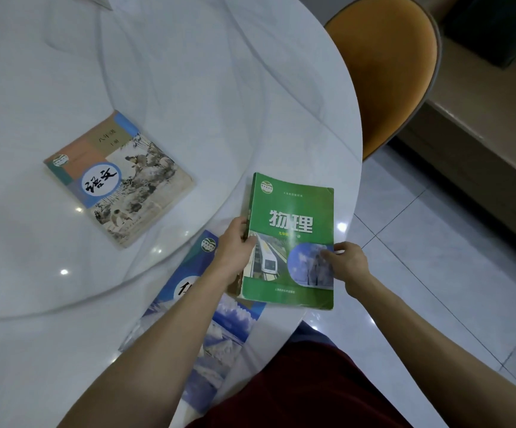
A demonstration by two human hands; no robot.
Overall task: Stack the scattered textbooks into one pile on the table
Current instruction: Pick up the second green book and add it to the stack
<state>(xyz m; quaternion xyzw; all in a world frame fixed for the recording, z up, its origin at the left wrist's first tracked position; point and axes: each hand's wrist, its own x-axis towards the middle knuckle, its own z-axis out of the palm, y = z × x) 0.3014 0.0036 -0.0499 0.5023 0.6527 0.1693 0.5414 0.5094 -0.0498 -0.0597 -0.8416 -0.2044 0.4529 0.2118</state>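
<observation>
the left hand [235, 242] is clamped on the spine edge of the green physics textbook [290, 242], thumb on the cover and fingers under it. the right hand [347, 264] pinches the opposite long edge, thumb lying on the cover's round picture. the book sits near the table [250, 103] rim, its lower corner overlapping the blue textbook [228, 329], which lies flat partly beneath the left forearm. a third, beige textbook [117, 177] lies flat well apart, further in on the table.

handling, as judged: a softcover of moderate weight, glossy and somewhat slippery, with worn corners; it will sag if held by one corner. hold both long edges, as here.

containers: none in view. an orange chair [383, 75] stands beyond the table rim.
</observation>
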